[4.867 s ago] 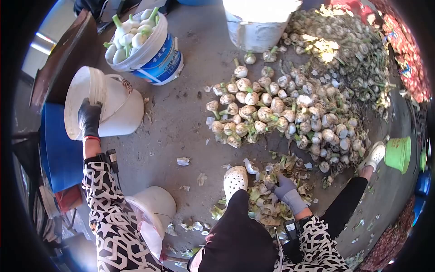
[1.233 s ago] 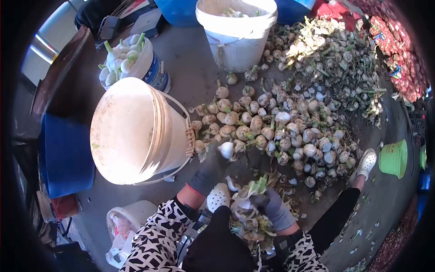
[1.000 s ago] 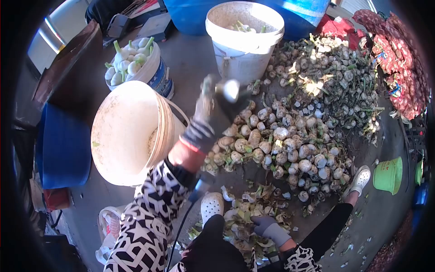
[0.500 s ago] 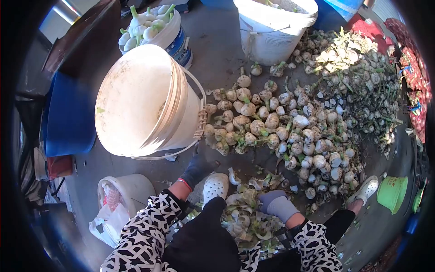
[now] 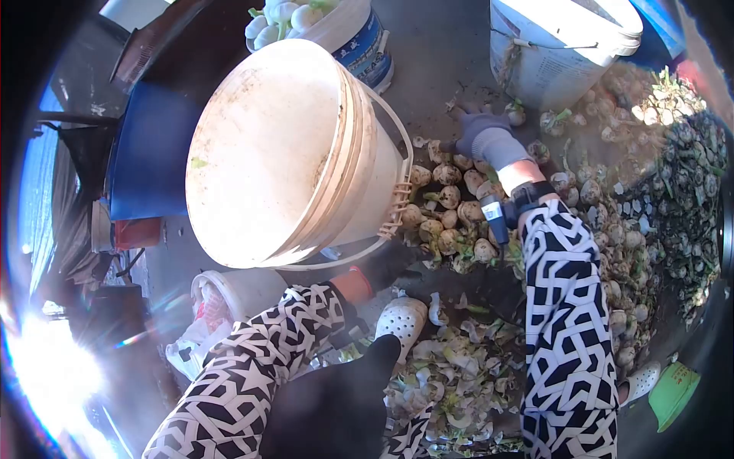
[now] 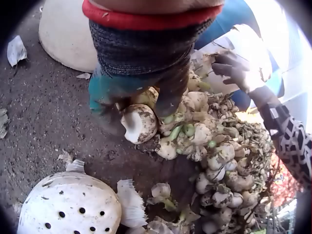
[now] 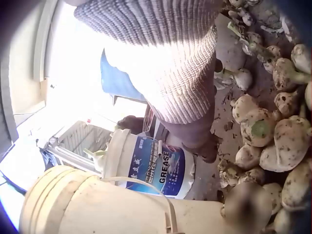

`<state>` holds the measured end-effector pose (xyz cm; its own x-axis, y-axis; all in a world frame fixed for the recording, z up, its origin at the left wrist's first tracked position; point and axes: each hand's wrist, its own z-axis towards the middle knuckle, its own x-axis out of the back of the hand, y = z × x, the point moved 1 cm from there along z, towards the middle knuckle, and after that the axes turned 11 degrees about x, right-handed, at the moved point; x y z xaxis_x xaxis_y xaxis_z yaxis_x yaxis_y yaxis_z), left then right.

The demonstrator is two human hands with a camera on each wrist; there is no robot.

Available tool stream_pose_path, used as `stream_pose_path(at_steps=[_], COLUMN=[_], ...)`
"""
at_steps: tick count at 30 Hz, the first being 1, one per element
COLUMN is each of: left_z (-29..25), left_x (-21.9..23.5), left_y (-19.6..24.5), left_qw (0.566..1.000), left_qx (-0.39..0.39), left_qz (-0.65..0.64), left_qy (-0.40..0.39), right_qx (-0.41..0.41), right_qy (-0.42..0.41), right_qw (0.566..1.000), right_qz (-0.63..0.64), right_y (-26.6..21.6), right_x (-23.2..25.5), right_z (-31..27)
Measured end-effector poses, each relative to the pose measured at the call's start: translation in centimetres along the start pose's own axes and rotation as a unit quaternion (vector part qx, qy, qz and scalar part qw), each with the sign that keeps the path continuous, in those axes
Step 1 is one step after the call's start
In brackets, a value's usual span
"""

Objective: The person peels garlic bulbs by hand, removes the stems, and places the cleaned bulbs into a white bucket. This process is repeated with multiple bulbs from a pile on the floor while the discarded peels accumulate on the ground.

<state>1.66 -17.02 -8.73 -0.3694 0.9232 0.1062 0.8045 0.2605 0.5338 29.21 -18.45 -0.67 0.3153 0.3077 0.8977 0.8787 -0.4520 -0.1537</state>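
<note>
Left hand (image 6: 139, 83): fingers curling round a bulb (image 6: 139, 124) at the pile's near edge | right hand (image 5: 483, 136): reaching far, grip unclear | tipped bucket (image 5: 283, 153): lying empty | far-left bucket (image 5: 348, 34): holding peeled bulbs (image 5: 287, 14)

The floor (image 5: 436, 46) is grey concrete, rough and dirty, with dry peels and small scraps lying on it. At the left a blue panel (image 5: 149, 157) stands against dark objects that are hard to identify. Strong sunlight enters from the near left and makes a white glare (image 5: 53, 375). The far right part of the floor lies in bright sun, and the middle is in shadow. No wall shows clearly.
</note>
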Motion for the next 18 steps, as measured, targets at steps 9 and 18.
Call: stream_pose_path(at_steps=[9,18], left_z=[-0.8,3.0], left_x=[-4.1,-24.6], left_y=[0.4,-13.5], left_qw=[0.993,0.881], left_qx=[0.04,-0.407], left_qz=[0.061,0.205], left_qy=[-0.092,-0.124], right_qx=[0.108,0.164], right_qy=[-0.247,-0.142], right_qw=[0.963,0.964], right_qz=[-0.019,-0.156], right_y=[-4.9,-2.9], right_x=[-9.1,-17.2], right_z=[-0.9,-22.2])
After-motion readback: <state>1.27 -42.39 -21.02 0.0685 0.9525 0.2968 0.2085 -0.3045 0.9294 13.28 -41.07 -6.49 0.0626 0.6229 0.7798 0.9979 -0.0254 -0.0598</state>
